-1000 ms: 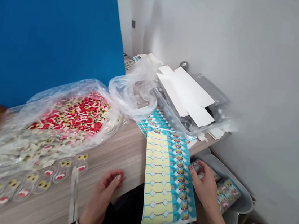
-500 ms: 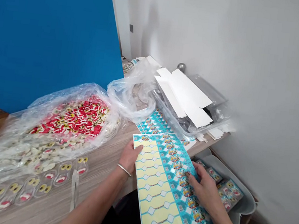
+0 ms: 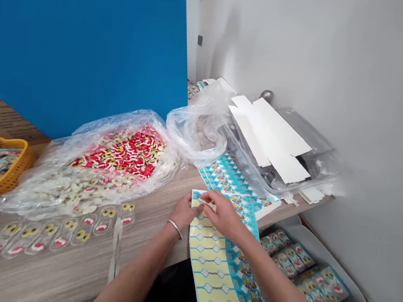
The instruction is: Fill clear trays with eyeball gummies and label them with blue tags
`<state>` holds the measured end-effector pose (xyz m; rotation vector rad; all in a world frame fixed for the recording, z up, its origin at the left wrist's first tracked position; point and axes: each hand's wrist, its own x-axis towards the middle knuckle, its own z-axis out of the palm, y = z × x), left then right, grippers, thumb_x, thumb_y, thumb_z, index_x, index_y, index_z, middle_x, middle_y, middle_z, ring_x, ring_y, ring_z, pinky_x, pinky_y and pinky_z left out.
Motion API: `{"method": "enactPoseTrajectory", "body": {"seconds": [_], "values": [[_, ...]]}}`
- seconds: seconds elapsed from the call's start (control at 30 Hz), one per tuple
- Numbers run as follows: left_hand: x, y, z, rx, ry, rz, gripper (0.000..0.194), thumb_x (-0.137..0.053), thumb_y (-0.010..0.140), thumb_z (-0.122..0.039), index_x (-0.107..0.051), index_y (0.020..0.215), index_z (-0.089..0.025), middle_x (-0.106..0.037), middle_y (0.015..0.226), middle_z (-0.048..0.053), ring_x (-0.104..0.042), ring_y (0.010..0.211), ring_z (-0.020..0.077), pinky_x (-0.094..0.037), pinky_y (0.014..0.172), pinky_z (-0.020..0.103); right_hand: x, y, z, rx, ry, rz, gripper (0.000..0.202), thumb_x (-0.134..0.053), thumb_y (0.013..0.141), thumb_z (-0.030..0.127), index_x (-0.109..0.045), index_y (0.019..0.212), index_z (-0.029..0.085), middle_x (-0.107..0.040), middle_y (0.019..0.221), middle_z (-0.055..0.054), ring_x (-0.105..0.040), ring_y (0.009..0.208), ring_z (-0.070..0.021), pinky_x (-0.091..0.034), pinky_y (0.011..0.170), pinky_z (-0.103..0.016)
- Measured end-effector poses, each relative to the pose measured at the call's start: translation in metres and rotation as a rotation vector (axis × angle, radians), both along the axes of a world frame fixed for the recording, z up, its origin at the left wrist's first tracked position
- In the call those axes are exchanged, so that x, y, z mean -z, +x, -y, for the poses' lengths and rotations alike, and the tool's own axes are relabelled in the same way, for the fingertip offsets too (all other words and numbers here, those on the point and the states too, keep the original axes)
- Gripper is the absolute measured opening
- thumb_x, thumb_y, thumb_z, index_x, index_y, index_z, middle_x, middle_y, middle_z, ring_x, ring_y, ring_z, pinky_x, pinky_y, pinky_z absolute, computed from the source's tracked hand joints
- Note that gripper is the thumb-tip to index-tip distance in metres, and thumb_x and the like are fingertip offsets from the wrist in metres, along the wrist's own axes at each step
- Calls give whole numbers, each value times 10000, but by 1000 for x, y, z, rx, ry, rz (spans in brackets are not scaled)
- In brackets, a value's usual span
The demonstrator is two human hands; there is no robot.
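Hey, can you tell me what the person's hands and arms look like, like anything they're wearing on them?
The left hand and right hand wear no gloves. A slim, pale metallic bangle circles the left wrist; none shows on the right. No sleeves cover the visible forearms.

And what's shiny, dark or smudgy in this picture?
In the head view, a soft shadow sits beside a bright patch on the pale grey wall; same view, white shine on the crumpled clear plastic bag of red, white and yellow pieces; there too, smudgy little pictures on the yellow-and-blue printed paper sheet and a dark top right corner.
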<state>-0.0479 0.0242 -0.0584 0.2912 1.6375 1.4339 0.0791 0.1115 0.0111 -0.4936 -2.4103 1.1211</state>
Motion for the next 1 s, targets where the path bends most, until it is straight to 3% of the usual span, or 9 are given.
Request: {"method": "enactPoseTrajectory", "body": {"seconds": [0.1,0.17,0.23,0.5,0.8,1.0], "values": [[-3,-4,9,-48,25,56,329,-800,681,-286,-597,913,-174,-721,713,18,-685,645,170,-544,623,268,41,-40,-3,78,-100,-82,163,-523,772,119,-601,882,211,-621,845,-15,-589,805,-178,-474,754,-308],[-4,-8,14,-85,24,96,297,-764,727,-328,-569,890,-175,-719,731,34,-687,640,165,-559,647,292,64,-46,-3,125,-107,-87,164,-517,770,129,-596,893,205,-608,864,-27,-574,817,-188,-473,763,-327],[-5,-12,14,-106,8,128,306,-771,719,-329,-565,884,-174,-717,745,43,-687,629,163,-567,649,308,75,-42,0,166,-114,-117,181,-525,764,131,-596,913,204,-599,917,-42,-565,869,-201,-468,806,-346],[-4,-11,0,-90,-36,165,248,-807,637,-252,-625,786,-173,-692,647,4,-644,548,145,-513,518,246,68,-36,0,223,-159,-166,172,-546,768,118,-614,894,214,-596,956,-53,-567,904,-207,-486,786,-337],[-11,-15,9,-80,32,222,186,-788,605,-219,-705,752,-142,-708,683,28,-653,627,141,-543,661,274,67,-34,1,97,-101,-101,157,-536,867,156,-654,937,232,-639,963,-60,-598,935,-208,-488,845,-351],[-11,-17,14,-33,64,208,218,-799,577,-216,-727,771,-147,-725,718,37,-654,656,151,-530,702,291,67,-37,9,135,-71,-114,156,-516,892,190,-660,924,238,-645,955,-71,-587,941,-225,-471,862,-372]]}}
